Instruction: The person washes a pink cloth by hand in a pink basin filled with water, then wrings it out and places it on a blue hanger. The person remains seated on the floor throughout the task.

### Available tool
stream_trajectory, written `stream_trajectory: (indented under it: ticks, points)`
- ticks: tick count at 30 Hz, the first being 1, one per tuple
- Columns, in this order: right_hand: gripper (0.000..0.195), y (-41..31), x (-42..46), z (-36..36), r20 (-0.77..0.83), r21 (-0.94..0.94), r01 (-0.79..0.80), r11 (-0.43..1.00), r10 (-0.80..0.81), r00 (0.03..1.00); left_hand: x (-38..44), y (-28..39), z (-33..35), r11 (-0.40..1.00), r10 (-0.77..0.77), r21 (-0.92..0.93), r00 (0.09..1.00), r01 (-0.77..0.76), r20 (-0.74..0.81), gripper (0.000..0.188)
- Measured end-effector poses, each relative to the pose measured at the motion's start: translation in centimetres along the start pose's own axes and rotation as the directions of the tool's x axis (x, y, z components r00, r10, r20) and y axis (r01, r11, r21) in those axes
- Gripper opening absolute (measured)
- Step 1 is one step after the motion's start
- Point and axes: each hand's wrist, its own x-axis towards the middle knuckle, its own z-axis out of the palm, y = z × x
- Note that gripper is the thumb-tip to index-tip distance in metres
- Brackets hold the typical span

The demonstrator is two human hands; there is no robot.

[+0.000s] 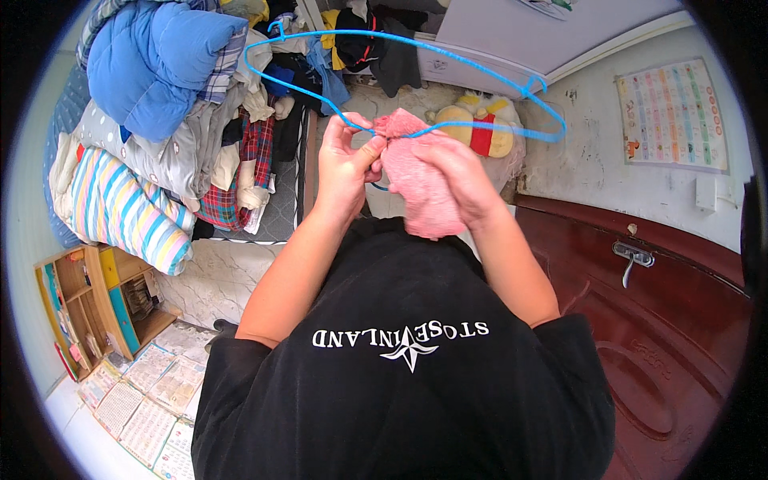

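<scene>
A blue clothes hanger (384, 34) is held up in front of my chest, its wide end away from me. Around its neck hangs a pink cloth (420, 180), bunched at the top and drooping towards my black T-shirt. My left hand (351, 150) pinches the hanger and the cloth's edge between thumb and fingers. My right hand (459, 171) is wrapped along the cloth's right side. Below the left fingers a short bit of the blue hook shows; the rest of it is hidden.
On the left, a bed (285, 198) carries a blue quilt (156, 60), a striped bedding roll (126, 207) and heaped clothes. Beyond the hanger, a yellow plush toy (447, 123) lies near a white cabinet (498, 36). A dark red door (648, 336) stands right; a wooden shelf (135, 300) stands lower left.
</scene>
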Motion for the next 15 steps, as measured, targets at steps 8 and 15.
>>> stream_trajectory:
  ticks: [8,15]
  points:
    - [0.03,1.4,0.1,-1.2,-0.084,0.083,0.097,0.992,-0.09,0.992,0.1,-0.1,2.2,0.999,-0.03,-0.021,1.0,0.03,0.01,0.035]
    - [0.043,-5.3,-4.6,-2.7,-0.224,0.079,0.34,0.937,-0.316,0.922,1.6,-0.1,-2.9,0.991,0.122,0.08,0.983,-0.112,-0.136,0.035]
